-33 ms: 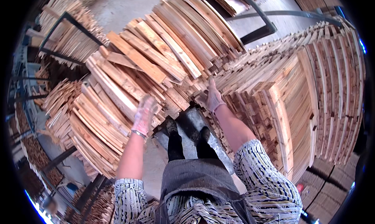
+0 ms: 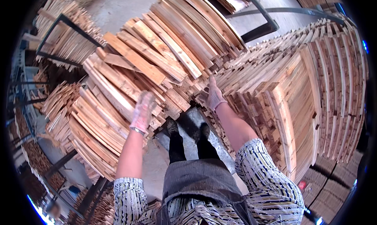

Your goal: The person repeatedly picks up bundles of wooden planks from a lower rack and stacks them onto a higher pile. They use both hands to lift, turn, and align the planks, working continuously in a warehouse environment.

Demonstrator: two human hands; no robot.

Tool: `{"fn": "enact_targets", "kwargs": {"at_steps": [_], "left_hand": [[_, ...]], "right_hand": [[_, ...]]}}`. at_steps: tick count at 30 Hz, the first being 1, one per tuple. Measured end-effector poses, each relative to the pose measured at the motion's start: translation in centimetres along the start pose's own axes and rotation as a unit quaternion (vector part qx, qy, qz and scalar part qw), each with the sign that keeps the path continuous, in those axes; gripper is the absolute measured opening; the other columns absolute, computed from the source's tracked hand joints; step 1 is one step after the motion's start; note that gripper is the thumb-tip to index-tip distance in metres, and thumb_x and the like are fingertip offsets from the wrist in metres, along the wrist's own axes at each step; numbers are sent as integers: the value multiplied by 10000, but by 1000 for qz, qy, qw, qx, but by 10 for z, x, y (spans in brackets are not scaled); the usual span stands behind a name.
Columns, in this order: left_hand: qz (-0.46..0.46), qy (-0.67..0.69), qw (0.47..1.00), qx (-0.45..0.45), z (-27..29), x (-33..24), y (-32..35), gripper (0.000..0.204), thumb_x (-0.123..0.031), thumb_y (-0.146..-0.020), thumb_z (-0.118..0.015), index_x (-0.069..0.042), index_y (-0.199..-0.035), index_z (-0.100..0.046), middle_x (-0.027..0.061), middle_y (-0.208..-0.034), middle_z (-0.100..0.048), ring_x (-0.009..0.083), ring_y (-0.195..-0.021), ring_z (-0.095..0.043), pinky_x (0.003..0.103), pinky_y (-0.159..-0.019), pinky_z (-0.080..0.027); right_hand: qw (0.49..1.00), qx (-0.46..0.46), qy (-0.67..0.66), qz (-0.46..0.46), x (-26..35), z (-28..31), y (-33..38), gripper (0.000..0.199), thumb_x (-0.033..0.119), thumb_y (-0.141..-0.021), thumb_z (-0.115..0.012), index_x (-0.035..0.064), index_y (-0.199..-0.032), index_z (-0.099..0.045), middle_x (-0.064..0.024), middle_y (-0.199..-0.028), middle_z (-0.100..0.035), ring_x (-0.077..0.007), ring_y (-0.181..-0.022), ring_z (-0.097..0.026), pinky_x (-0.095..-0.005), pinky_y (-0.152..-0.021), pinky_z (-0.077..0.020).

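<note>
Both of my hands wear pale, pinkish work gloves. Over the near ends of loose wooden boards, my left hand is held with its fingers stretched out, and nothing shows in it. My right hand is beside the inner edge of a neat stack of planks, fingers apart and holding nothing visible. Whether either hand touches wood cannot be made out. Between and beyond my hands, several boards lie at slanting angles on the pile, their near ends uneven.
I stand on a grey metal plate between the piles. A dark metal frame rises at the far right. Another frame holds thin slats at the far left. More wood pieces lie left, and bundled stacks sit at lower right.
My left hand has shifted slightly up and left and looks less blurred. My right hand stays almost where it was. The boards look unmoved.
</note>
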State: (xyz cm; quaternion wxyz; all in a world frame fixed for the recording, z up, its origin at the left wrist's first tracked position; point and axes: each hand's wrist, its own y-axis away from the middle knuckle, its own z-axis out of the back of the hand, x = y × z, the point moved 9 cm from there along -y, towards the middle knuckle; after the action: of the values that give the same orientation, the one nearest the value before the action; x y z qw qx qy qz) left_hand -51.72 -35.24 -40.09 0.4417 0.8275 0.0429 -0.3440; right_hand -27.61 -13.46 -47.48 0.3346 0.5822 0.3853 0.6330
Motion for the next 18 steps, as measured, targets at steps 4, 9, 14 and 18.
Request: {"fn": "enact_targets", "kwargs": {"at_steps": [4, 9, 14, 18], "left_hand": [[-19, 52, 998, -35, 23, -32, -100, 908, -498, -886, -701, -81, -1556, -252, 147, -1620, -245, 328, -1474, -273, 483, -1192, -248], [13, 24, 988, -152, 12, -31, -161, 756, -502, -850, -740, 7, -1366, -527, 141, -1436, -509, 273, -1242, -536, 403, -1058, -430], [11, -24, 969, -245, 25, -20, -179, 1056, -515, -763, -813, -20, -1528, -280, 169, -1459, -470, 287, -1212, -533, 417, -1010, -482], [1, 38, 972, -230, 16, -20, -173, 1076, -503, -755, -823, -43, -1536, -244, 172, -1450, -473, 301, -1227, -528, 433, -1021, -479]], "right_hand": [[1000, -18, 13, 22, 18, -33, -42, 856, 710, -852, -601, 11, -1335, -490, -112, -1141, -560, -299, -958, -573, -505, -811, -504], [906, -9, 415, 85, 25, -50, -103, 1061, 828, -858, -326, -67, -1411, -468, -309, -1456, -430, -396, -1399, -370, -424, -1148, -289], [884, 104, 447, 93, 36, -71, -79, 929, 716, -946, -362, -69, -1436, -441, -236, -1483, -456, -322, -1431, -356, -385, -1160, -275], [966, 46, 255, -8, 12, -61, -56, 792, 650, -954, -483, 31, -1447, -486, -156, -1464, -494, -270, -1347, -449, -374, -1119, -333]]}}
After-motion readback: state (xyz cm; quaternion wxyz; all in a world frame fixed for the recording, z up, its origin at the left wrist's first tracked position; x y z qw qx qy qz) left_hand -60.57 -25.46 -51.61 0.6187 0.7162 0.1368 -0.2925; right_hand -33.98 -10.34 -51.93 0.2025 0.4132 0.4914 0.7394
